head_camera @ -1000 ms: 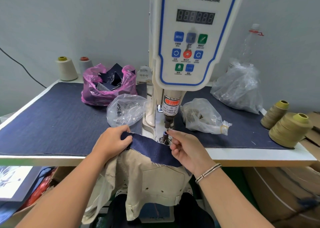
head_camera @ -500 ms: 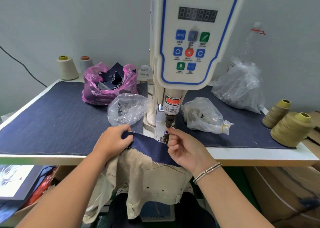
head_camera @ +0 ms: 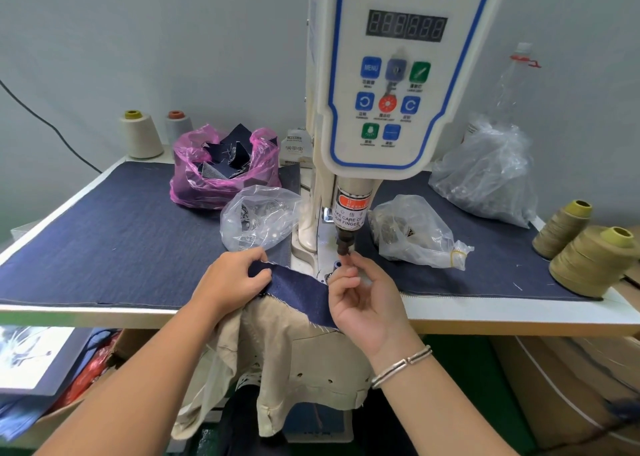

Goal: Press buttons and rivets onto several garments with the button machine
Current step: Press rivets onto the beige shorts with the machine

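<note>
The white servo button machine [head_camera: 394,75] stands at the table's middle, its dark punch [head_camera: 344,244] hanging over the lower die [head_camera: 335,266]. A garment with a navy denim band [head_camera: 298,291] and beige lining [head_camera: 304,355] drapes over the table's front edge below the punch. My left hand [head_camera: 230,281] grips the denim band's left end. My right hand [head_camera: 363,300] is raised to the punch tip, thumb and forefinger pinching something small there; the piece itself is hidden by the fingertips.
Two clear bags of metal parts [head_camera: 258,216] [head_camera: 412,234] flank the machine. A pink bag of denim scraps [head_camera: 223,168] and a large clear bag [head_camera: 485,175] sit behind. Thread cones stand at back left [head_camera: 140,137] and right [head_camera: 588,261]. Cardboard boxes [head_camera: 561,393] sit under the table.
My right hand has risen from the die level up to the punch tip. My left hand keeps its hold on the denim band.
</note>
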